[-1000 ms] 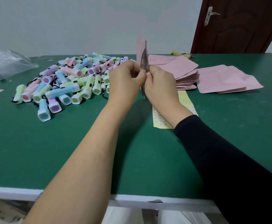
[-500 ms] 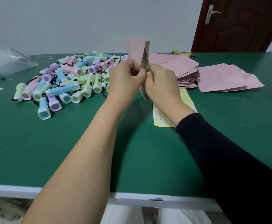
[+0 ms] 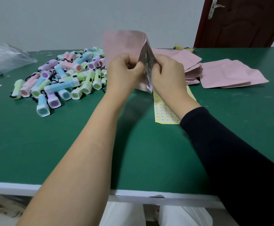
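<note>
A pink pouch (image 3: pixel 125 44) with a silvery inside is held upright above the green table (image 3: pixel 51 144), its mouth pulled apart. My left hand (image 3: pixel 123 72) pinches the pouch's left wall. My right hand (image 3: pixel 169 72) pinches its right wall. The pouch's lower part is hidden behind my fingers. A heap of small pastel flashlights (image 3: pixel 64 79) lies to the left of my hands. A stack of flat pink pouches (image 3: pixel 190 66) lies right behind my right hand.
More flat pink pouches (image 3: pixel 230 74) lie at the right. A yellow sticker sheet (image 3: pixel 164 111) lies under my right wrist. A clear plastic bag (image 3: pixel 4 59) sits at the far left. A brown door (image 3: pixel 240 22) stands behind the table.
The pouch has been spread wider and turned, so its pink face now shows broadly. Both hands have kept their hold on it.
</note>
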{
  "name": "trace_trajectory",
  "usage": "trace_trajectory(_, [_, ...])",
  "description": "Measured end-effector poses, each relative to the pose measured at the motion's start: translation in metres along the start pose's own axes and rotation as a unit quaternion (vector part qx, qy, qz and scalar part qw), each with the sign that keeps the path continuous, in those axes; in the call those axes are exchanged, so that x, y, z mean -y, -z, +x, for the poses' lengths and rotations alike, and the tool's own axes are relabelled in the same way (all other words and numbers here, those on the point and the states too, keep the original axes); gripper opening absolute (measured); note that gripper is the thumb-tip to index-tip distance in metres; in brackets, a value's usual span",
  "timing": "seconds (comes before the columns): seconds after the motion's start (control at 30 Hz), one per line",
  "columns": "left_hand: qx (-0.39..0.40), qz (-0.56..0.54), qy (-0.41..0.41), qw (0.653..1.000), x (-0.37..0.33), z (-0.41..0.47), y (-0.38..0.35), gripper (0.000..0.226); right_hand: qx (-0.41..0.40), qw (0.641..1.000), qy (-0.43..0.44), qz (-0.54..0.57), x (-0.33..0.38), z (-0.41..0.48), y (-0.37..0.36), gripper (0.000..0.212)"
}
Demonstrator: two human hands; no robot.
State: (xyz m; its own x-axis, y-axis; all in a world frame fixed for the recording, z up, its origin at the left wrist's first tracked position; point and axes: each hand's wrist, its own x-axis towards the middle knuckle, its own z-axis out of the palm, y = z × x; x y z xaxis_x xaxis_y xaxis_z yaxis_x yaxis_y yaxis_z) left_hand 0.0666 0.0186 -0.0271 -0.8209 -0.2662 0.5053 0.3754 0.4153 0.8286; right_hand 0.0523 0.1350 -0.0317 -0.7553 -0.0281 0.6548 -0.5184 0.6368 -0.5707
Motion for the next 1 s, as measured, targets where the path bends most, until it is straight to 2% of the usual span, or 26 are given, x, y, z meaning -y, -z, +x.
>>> trace_trajectory(0.1, [-0.001, 0.06, -0.013, 0.998, 0.003, -0.001, -0.004, 0.013, 0.036, 0.999, -0.011, -0.024, -0.002, 0.0, -0.006, 0.027])
trace_trajectory(0.2, [-0.003, 0.091, -0.034, 0.995, 0.002, -0.001, -0.006, 0.015, 0.04, 0.999, -0.028, 0.022, -0.001, -0.001, -0.008, 0.035])
trace_trajectory(0.37, [0.005, 0.101, -0.071, 0.992, -0.001, -0.006, -0.01, 0.012, 0.106, 0.991, -0.048, 0.064, -0.004, -0.003, -0.01, 0.031])
trace_trajectory(0.5, [0.004, 0.107, -0.081, 0.991, -0.002, -0.01, -0.014, 0.008, 0.089, 0.983, -0.083, 0.135, -0.001, -0.007, -0.013, 0.03])
trace_trajectory(0.57, [0.012, 0.069, -0.038, 0.997, -0.001, -0.009, -0.015, 0.021, 0.104, 0.984, -0.086, 0.12, 0.001, -0.009, -0.015, 0.031])
trace_trajectory(0.67, [0.05, 0.016, 0.057, 0.997, 0.003, -0.005, -0.014, 0.049, 0.148, 0.986, -0.06, 0.045, 0.005, -0.015, -0.02, 0.047])
trace_trajectory(0.8, [0.083, 0.031, 0.084, 0.992, 0.013, 0.002, -0.013, 0.052, 0.169, 0.985, -0.038, -0.001, 0.007, -0.02, -0.024, 0.068])
trace_trajectory(0.83, [0.088, 0.022, 0.09, 0.992, 0.014, 0.003, -0.013, 0.052, 0.161, 0.986, -0.039, -0.011, 0.006, -0.02, -0.024, 0.068])
trace_trajectory(0.9, [0.098, 0.003, 0.09, 0.991, 0.013, 0.002, -0.014, 0.057, 0.12, 0.991, -0.059, 0.002, 0.003, -0.019, -0.022, 0.054])
trace_trajectory(1.0, [0.132, 0.005, 0.079, 0.988, 0.011, 0.0, -0.015, 0.075, 0.06, 0.994, -0.084, 0.04, -0.003, -0.015, -0.019, 0.044])
